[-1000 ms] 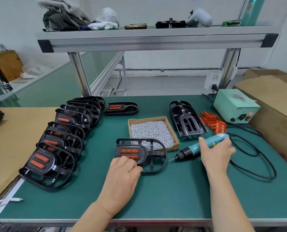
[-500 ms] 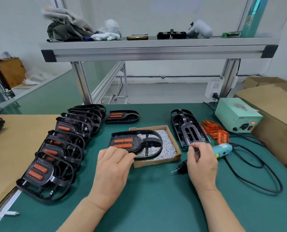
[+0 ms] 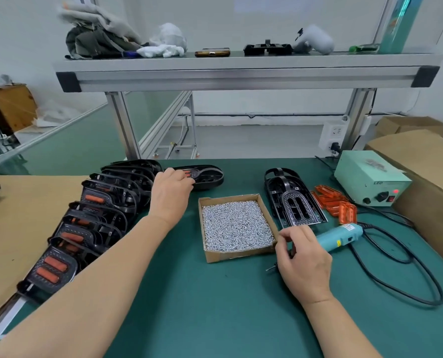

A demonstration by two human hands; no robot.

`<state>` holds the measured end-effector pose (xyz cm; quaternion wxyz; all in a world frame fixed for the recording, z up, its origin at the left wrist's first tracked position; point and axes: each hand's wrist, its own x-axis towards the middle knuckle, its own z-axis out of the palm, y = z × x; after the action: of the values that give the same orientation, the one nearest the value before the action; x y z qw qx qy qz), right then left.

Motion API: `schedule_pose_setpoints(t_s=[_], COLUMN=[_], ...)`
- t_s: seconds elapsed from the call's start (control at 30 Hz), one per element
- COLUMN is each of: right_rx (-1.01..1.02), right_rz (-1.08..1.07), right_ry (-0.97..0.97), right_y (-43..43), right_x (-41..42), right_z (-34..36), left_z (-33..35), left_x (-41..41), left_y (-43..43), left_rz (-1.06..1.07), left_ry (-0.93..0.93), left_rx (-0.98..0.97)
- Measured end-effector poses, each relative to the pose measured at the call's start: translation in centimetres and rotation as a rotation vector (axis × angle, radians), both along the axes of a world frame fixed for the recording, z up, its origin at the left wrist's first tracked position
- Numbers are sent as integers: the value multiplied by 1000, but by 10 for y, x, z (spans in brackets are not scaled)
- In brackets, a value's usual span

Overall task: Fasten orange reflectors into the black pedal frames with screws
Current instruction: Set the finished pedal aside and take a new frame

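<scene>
My left hand [image 3: 170,193] reaches to the back of the green table and grips the near end of a black pedal [image 3: 207,177] with orange reflectors in it. My right hand [image 3: 303,259] hovers by the near right corner of the cardboard screw box [image 3: 241,255], fingers loosely curled, with nothing visible in them. The teal electric screwdriver [image 3: 340,236] lies on the table partly under that hand, its bit [image 3: 270,268] poking out to the left. A stack of bare pedal frames [image 3: 294,205] and a pile of loose orange reflectors [image 3: 338,205] lie to the right of the box.
A row of several finished pedals [image 3: 99,215] lines the table's left side, next to a cardboard sheet [image 3: 11,228]. A green power unit [image 3: 370,180] and the screwdriver's black cable [image 3: 401,282] lie right, with cardboard cartons [image 3: 432,177] beyond. A metal shelf [image 3: 241,73] spans overhead.
My left hand has carried the pedal from in front of the screw box up over it to the back of the table. My right hand let go of the screwdriver and shifted toward the box.
</scene>
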<state>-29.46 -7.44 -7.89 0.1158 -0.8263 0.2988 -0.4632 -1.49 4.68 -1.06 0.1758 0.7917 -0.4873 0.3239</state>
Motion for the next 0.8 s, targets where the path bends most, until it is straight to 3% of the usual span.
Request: schedule_pose_setpoints(t_s=[0.63, 0.8], right_rx=[43, 60], right_rz=[47, 41], right_ry=[2, -6], right_y=[-5, -5], right_x=[4, 4], right_z=[0, -2], left_z=[-49, -59], left_x=[54, 51], left_y=[-33, -26], left_rz=[250, 246], left_ry=[143, 152], left_rx=[367, 378])
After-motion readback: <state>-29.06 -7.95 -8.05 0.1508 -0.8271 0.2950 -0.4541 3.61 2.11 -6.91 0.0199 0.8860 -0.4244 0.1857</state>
